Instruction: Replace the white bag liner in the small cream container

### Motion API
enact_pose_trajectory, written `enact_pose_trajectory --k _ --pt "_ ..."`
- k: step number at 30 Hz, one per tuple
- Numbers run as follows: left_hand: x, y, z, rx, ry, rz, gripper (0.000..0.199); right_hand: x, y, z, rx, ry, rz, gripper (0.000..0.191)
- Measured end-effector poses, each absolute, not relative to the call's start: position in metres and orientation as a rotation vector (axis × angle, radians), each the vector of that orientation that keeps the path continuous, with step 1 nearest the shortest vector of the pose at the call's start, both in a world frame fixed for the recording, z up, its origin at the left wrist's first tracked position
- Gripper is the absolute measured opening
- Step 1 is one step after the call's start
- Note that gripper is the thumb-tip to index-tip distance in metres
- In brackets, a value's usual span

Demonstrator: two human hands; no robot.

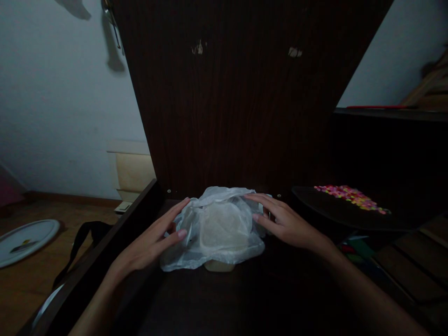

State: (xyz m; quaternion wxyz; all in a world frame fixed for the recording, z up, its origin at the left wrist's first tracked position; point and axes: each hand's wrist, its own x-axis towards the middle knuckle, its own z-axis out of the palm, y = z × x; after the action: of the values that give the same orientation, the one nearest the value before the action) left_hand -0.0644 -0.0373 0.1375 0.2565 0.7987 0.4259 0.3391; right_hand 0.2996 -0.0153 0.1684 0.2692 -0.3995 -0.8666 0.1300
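Note:
A crumpled, see-through white plastic bag (257, 247) sits in the middle of the dark wooden desk top (224, 303). Inside or under its film shows a pale, rounded-square thing (224, 226), whose kind I cannot make out. Below the bag's front edge, a small pale part (219, 266) sticks out. My left hand (154, 240) rests against the bag's left side, thumb and fingers apart. On the other side, my right hand (285, 219) touches the bag's upper right with fingers stretched and spread. Neither hand visibly grips the film.
Behind the bag rises a tall dark wooden panel (231, 116). A raised side board (105, 247) borders the left. On a rounded shelf at right lie colourful small pieces (352, 197). A white oval lid or tray (30, 242) is on the floor, near a black strap (82, 238).

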Motion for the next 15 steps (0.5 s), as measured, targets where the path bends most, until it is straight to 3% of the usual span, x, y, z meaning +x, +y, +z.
enact_pose_trajectory --k 6,15 --pt "-0.031 -0.024 0.132 2.35 1.097 1.032 0.028 0.268 0.002 0.157 -1.104 -2.345 0.268 0.029" --pt "-0.016 0.03 0.122 2.432 1.226 1.057 0.032 0.242 0.012 0.148 -1.261 -2.432 0.081 0.015"
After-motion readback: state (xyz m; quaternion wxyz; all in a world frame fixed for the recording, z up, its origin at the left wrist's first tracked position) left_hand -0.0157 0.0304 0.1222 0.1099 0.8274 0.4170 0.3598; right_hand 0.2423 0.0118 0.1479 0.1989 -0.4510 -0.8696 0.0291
